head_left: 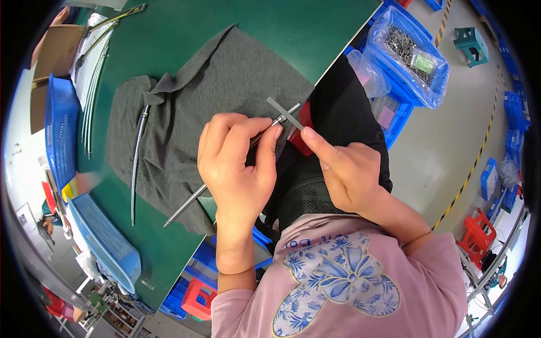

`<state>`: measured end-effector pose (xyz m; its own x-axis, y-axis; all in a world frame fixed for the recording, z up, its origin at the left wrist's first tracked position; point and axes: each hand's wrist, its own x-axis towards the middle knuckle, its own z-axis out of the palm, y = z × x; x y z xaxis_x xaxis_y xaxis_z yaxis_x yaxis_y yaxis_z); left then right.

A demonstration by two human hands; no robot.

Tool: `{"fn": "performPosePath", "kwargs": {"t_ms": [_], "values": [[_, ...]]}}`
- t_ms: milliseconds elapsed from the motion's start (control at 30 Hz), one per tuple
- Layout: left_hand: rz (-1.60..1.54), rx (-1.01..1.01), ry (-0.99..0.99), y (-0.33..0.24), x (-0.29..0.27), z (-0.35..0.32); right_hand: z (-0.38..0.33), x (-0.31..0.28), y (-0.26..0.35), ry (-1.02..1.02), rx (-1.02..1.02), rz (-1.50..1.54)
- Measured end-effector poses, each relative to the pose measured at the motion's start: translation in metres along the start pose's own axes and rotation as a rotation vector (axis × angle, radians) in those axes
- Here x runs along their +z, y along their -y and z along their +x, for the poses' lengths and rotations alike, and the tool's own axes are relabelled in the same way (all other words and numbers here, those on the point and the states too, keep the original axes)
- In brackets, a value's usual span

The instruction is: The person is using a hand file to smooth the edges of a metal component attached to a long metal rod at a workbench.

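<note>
A slim shiny metal rod [189,207] runs aslant through my left hand [234,155], which is closed around it near the upper end. My right hand [349,172] pinches one end of a thin flat grey strip [275,105] between forefinger and thumb. The strip crosses the rod close to its tip and seems to touch it. Beneath the hands, a dark grey cloth [225,73] is spread over the green table [282,17] and hangs toward my lap. A second, slightly curved metal rod [136,163] lies on the cloth to the left.
Blue mesh baskets [61,129] and a lighter blue basket [107,239] line the table's left side, near several long thin rods [89,107]. To the right, a blue bin [406,48] holds bagged small metal parts. Stools, one teal [472,46], one red [478,236], stand on the floor.
</note>
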<state>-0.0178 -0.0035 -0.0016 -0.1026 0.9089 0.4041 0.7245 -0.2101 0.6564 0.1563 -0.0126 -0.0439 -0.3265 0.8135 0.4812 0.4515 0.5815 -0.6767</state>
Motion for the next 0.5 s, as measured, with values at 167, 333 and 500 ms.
{"fn": "performPosePath", "kwargs": {"t_ms": [167,333,500], "values": [[-0.004,0.003,-0.021,-0.001,0.002,-0.002,0.002,-0.004,0.006,0.014,-0.032,-0.119],[0.011,0.034,-0.045,-0.001,0.005,-0.003,0.004,-0.012,0.023,0.101,-0.019,-0.243],[0.001,0.051,-0.050,-0.002,0.005,-0.001,0.003,-0.012,0.022,0.156,-0.037,-0.333]]}}
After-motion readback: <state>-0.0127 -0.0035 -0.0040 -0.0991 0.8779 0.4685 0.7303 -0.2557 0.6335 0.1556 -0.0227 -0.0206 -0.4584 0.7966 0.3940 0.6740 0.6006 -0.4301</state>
